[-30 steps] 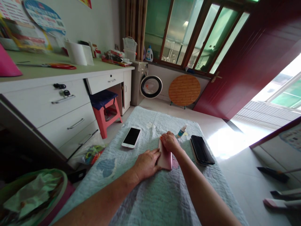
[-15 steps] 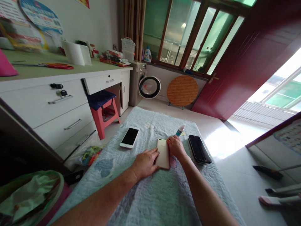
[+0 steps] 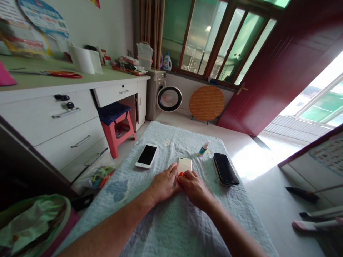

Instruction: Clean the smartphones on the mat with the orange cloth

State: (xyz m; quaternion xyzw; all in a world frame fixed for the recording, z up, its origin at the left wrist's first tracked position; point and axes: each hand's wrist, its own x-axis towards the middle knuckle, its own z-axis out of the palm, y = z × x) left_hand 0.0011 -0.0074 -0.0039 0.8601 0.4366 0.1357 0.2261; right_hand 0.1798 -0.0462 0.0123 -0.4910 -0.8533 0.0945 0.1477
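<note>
A gold smartphone (image 3: pixel 184 163) lies back up on the quilted cloth, its lower half covered by my hands. My left hand (image 3: pixel 164 182) grips it along the left side, fingers at the edge and thumb low down. Over the phone's lower part, my right hand (image 3: pixel 197 189) pinches a small orange piece (image 3: pixel 180 174), mostly hidden by the fingers. To the left rests a white smartphone (image 3: pixel 147 156), screen up and dark. A small spray bottle (image 3: pixel 203 149) stands beyond my right hand. Black smartphones (image 3: pixel 225 169), apparently stacked, lie at the right.
The light blue quilted cloth (image 3: pixel 160 225) covers the table under everything. A bin (image 3: pixel 66 210) stands at the lower left, near a pink stool (image 3: pixel 115 134) and a white desk (image 3: pixel 53 132). A broom (image 3: pixel 302 194) lies on the floor at right.
My right hand has moved from the gold phone's upper right edge down and left over its lower part, uncovering the spray bottle. My left hand has stayed at the phone's left side.
</note>
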